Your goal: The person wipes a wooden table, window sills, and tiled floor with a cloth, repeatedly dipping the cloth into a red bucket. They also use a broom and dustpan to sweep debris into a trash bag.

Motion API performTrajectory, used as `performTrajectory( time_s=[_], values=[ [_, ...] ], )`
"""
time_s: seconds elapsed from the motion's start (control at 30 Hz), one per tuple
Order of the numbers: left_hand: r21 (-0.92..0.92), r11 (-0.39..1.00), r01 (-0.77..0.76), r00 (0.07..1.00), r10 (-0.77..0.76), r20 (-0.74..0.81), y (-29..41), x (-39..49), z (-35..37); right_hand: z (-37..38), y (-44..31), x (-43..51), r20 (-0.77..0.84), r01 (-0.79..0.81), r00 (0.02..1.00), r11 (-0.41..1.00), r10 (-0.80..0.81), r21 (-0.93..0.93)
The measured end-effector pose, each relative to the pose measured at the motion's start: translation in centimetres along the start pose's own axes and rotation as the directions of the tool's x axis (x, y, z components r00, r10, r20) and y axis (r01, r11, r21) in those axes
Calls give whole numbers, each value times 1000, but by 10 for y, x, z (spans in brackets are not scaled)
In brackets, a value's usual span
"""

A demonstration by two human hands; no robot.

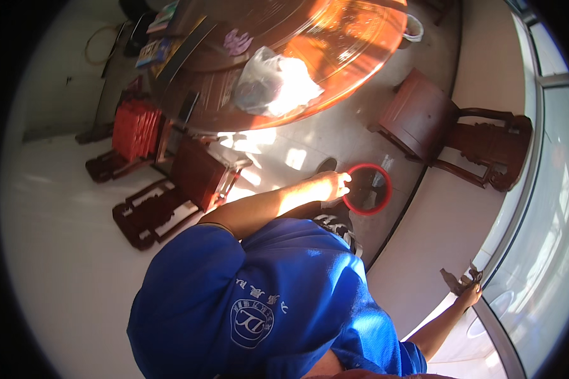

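My left hand (337, 185) is closed on the near-left rim of a round red-rimmed basin (390, 189), held above the floor beside my legs; its inside looks dark, and I cannot tell what it holds. At the lower right, my right hand (469, 295) grips a crumpled brown-grey cloth (456, 283) at the metal window frame, against the sill. The ends of the cloth stick out past my fingers. My arms reach out to either side of my blue shirt.
Ahead stands a round carved wooden table (360, 61) with a plastic bag (277, 85) and a purple cloth (237, 42). Wooden chairs stand at the right (417, 118) and left (185, 166), one bearing red cushions (135, 128). A lined bin (413, 28) is beyond the table; window glass (545, 227) runs along the right.
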State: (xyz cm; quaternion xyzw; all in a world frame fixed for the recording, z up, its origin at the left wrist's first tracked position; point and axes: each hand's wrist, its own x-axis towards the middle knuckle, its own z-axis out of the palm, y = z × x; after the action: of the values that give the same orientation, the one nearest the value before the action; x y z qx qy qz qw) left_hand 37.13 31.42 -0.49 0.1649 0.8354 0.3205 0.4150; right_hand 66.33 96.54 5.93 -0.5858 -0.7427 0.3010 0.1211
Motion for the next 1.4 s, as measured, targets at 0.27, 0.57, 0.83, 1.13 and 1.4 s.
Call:
performTrajectory(
  time_s=[0.27, 0.57, 0.83, 1.13, 1.4],
  values=[
    [393, 888, -237, 968, 248, 24, -57, -59, 95, 79, -3, 21, 187, -67, 977, 982, 101, -175],
    [-4, 994, -113, 992, 113, -61, 16, -61, 61, 121, -36, -60, 510, -114, 840, 860, -183, 496],
    [-305, 864, -401, 900, 434, 47, 94, -14, 54, 125, -151, -257, 620, -165, 734, 813, -277, 558],
    [-346, 931, -120, 887, 257, 384, 166, -20, 60, 129, -131, -351, 649, -315, 698, 684, -303, 658],
    [-825, 565, 32, 883, 370, 288, 152, -51, 88, 105, -65, -309, 723, -210, 655, 867, -219, 453]
  ],
)
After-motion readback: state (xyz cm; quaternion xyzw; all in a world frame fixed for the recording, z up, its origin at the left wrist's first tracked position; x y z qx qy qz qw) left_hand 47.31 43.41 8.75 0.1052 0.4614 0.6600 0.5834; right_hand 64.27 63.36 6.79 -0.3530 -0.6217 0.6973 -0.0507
